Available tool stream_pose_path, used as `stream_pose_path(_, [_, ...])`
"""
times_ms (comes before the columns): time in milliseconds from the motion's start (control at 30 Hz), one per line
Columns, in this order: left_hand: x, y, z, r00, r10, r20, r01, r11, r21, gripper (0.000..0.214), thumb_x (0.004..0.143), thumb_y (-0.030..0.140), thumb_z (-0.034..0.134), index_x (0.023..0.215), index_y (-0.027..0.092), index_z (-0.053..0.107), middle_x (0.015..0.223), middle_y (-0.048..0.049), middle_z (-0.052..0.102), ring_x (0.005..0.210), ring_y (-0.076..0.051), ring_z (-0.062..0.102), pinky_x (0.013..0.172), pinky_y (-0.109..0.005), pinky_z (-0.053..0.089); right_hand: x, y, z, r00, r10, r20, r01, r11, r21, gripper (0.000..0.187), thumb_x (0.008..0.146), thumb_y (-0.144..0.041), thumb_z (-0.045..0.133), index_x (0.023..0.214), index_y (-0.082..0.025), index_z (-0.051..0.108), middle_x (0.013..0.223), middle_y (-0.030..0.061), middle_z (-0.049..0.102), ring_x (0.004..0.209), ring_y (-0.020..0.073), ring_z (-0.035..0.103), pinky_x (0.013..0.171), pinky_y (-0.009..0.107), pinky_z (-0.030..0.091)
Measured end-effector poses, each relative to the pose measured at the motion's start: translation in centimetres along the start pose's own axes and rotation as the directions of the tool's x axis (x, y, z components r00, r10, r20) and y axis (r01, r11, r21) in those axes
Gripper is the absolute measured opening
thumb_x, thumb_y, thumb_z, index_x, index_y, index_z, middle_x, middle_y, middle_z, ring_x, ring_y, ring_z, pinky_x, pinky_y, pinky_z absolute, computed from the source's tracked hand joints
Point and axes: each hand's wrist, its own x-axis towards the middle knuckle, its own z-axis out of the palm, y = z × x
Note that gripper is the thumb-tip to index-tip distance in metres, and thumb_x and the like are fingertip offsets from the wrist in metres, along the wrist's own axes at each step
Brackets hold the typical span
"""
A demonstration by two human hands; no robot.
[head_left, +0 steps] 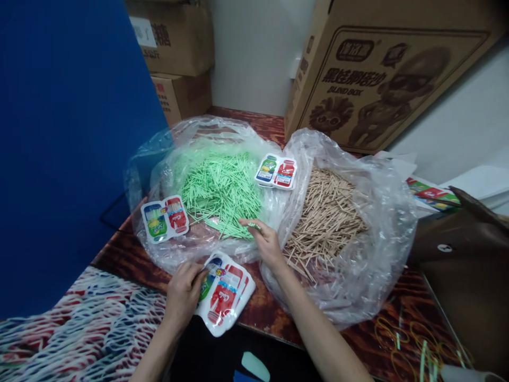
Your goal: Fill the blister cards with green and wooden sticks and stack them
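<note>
**On the desk: printed pack pinched in the left hand, green sticks in the right hand**

Largest first: tall blue panel at left; big printed carton standing at back right. Across the desk, two opened clear bags side by side: left bag carries a green heap, right bag a brown heap. Both heaps are thin short sticks, lying at all angles.

Printed pack: at the near edge of the desk, in front of the left bag, tilted. Two bottle shapes side by side; their long axis slants from lower left to upper right. Left grip: thumb and fingers clamped on its left edge. Right grip: fingers drawn together on a small bunch of green sticks, beside the near right edge of the green heap.

Key relation: from the right grip, the printed pack lies toward the wearer and to the left, near but apart. Left hand is the nearer one, in contact with it.

Smaller: one similar pack on the left side of the left bag, another where the bags meet.

Unclear: left fingertips under the printed pack hidden; layered edges at its right suggest several together, number not readable. Right hand covers part of its bunch; no count possible. Both forearms cut off below.
</note>
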Motion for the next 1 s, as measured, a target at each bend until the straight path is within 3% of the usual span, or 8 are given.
stream_pose_path(133, [-0.2,-0.7,0.1,0.999,0.037,-0.013,-0.037,0.999,0.029,0.018,0.090,0.025,0.049,0.088,0.021,0.066,0.080,-0.0057,0.068,0.075,-0.021,0.065,0.066,-0.031,0.051,-2.1,-1.5,0.4,1.000,-0.014,0.010,0.013,0.999,0.040,0.018,0.089,-0.028,0.053,0.097,-0.025,0.070,0.109,0.0040,0.071,0.109,0.0209,0.062,0.101,0.038,0.042])
stream_pose_path(233, [-0.3,-1.2,0.0,0.998,0.070,0.006,-0.070,0.996,0.057,0.026,0.091,0.022,0.045,0.105,0.022,0.066,0.092,-0.0071,0.072,0.084,-0.022,0.067,0.073,-0.033,0.052,-3.3,-1.7,0.4,1.000,-0.016,0.017,0.015,0.999,0.041,0.019,0.091,-0.027,0.052,0.099,-0.027,0.069,0.112,0.0031,0.070,0.111,0.0208,0.061,0.102,0.040,0.041])
stream_pose_path(433, [0.6,-0.3,-2.9,0.992,0.009,0.128,-0.010,1.000,0.009,0.034,0.093,0.027,0.042,0.120,0.023,0.063,0.113,-0.0066,0.068,0.100,-0.021,0.065,0.085,-0.031,0.050,-4.7,-1.2,0.3,0.999,-0.043,0.004,0.043,0.998,0.056,0.019,0.091,-0.025,0.053,0.099,-0.025,0.070,0.109,0.0034,0.071,0.108,0.0205,0.063,0.100,0.038,0.044])
stream_pose_path(533, [1.5,0.3,-3.6,0.984,-0.049,0.172,0.049,0.999,0.005,0.035,0.094,0.030,0.040,0.118,0.023,0.064,0.101,-0.0056,0.068,0.090,-0.018,0.066,0.076,-0.027,0.051,-5.1,-1.1,0.3,0.999,-0.039,-0.007,0.039,0.999,0.037,0.019,0.091,-0.023,0.052,0.099,-0.025,0.070,0.107,0.0030,0.072,0.105,0.0191,0.065,0.098,0.036,0.045])
stream_pose_path(667, [1.9,0.1,-2.0,0.987,-0.112,0.111,0.086,0.974,0.211,0.035,0.093,0.031,0.040,0.113,0.021,0.067,0.073,-0.0029,0.060,0.066,-0.017,0.061,0.058,-0.026,0.046,-5.5,-1.1,0.3,0.999,-0.050,-0.016,0.050,0.999,0.010,0.020,0.092,-0.022,0.052,0.100,-0.025,0.070,0.106,0.0034,0.072,0.104,0.0188,0.065,0.096,0.035,0.046])
stream_pose_path(867, [1.0,-0.9,0.7,0.997,-0.024,-0.078,0.036,0.987,0.158,0.031,0.094,0.029,0.041,0.107,0.014,0.065,0.093,-0.0096,0.070,0.085,-0.022,0.066,0.076,-0.031,0.049,-6.0,-1.1,0.0,0.998,-0.064,-0.020,0.063,0.998,-0.024,0.022,0.092,-0.024,0.052,0.105,-0.025,0.070,0.106,0.0038,0.072,0.104,0.0192,0.065,0.095,0.035,0.046])
stream_pose_path(1000, [0.6,-0.8,1.0,0.990,-0.098,-0.101,0.108,0.989,0.098,0.030,0.091,0.034,0.047,0.111,0.014,0.060,0.096,-0.0099,0.070,0.087,-0.023,0.066,0.078,-0.033,0.049,-6.3,-1.0,0.0,0.997,-0.067,-0.024,0.066,0.997,-0.033,0.023,0.092,-0.023,0.051,0.106,-0.026,0.070,0.107,0.0035,0.072,0.103,0.0189,0.065,0.095,0.034,0.047])
